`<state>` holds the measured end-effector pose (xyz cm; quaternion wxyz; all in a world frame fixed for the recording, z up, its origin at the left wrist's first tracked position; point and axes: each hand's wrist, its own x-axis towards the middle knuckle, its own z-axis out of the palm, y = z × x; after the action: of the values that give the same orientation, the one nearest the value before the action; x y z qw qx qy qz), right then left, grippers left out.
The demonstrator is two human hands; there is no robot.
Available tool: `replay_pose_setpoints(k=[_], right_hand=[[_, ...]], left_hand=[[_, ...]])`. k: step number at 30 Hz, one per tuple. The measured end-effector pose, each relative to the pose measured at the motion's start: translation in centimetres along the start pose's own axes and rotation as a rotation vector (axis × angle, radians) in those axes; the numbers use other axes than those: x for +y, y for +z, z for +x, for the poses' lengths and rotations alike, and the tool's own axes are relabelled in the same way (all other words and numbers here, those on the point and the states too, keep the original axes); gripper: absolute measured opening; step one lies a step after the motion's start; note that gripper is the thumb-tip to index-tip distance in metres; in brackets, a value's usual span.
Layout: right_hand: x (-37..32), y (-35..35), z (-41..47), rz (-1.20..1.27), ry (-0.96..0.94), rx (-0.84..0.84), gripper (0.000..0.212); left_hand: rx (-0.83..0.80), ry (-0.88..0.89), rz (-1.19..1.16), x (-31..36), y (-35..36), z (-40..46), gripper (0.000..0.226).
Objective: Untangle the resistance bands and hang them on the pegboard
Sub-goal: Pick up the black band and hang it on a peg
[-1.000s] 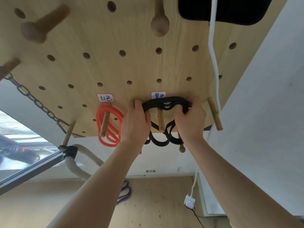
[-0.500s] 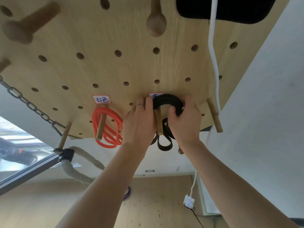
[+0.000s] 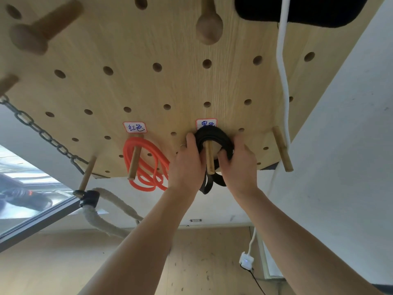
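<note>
A wooden pegboard (image 3: 170, 86) fills the upper view. Black resistance bands (image 3: 210, 134) loop over a wooden peg (image 3: 209, 156) under a handwritten label (image 3: 206, 123). My left hand (image 3: 188, 165) grips the bands on the peg's left side. My right hand (image 3: 239, 165) grips them on the right, fingers curled around the loops. The black loops hang below between my wrists. Orange-red bands (image 3: 146, 165) hang on a neighbouring peg (image 3: 134, 161) under a second label (image 3: 135, 127).
A free peg (image 3: 282, 149) sticks out at the board's right corner beside a white cable (image 3: 284, 81). A chain (image 3: 38, 129) and thick rope (image 3: 106, 222) hang at the left. Large knob pegs (image 3: 209, 24) and a black pad (image 3: 319, 9) sit higher up. A white wall stands at the right.
My hands have drawn together from a wide stretch, and the black bands have gone from spread flat to a tight bunch looped over the peg.
</note>
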<state>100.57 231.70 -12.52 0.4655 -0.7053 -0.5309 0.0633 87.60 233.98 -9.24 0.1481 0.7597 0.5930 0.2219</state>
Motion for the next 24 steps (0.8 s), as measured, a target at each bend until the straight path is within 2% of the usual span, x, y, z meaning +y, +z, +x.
replay_pose_setpoints(k=[7,9,12,15,18,20,24], right_hand=[[0.7,0.6,-1.2,-0.079,-0.074,0.041,0.007],[0.9,0.6,-1.5,-0.077,-0.042,0.046,0.014],[0.8,0.8,-1.6,-0.083,0.026,0.016,0.025],[1.0,1.2,-2.0,-0.080,0.124,-0.032,0.027],[1.5,1.4,-2.4,-0.106,0.109,-0.036,0.019],[1.6,1.3,-2.3,-0.130,0.074,-0.019,0.015],[1.6,1.2,-1.9,-0.161,0.048,0.034,0.013]], left_hand=[[0.002,-0.056,-0.168,-0.1,1.2,-0.7,0.020],[-0.010,-0.040,-0.179,-0.1,1.1,-1.1,0.040],[-0.019,0.029,-0.002,-0.7,0.9,-1.1,0.060],[-0.041,0.012,0.057,-1.5,0.9,-0.4,0.053],[-0.157,-0.052,0.084,-2.4,1.6,0.0,0.035],[-0.218,-0.124,0.005,-2.7,2.1,0.0,0.034],[-0.129,-0.279,-0.367,-2.0,2.7,-0.2,0.030]])
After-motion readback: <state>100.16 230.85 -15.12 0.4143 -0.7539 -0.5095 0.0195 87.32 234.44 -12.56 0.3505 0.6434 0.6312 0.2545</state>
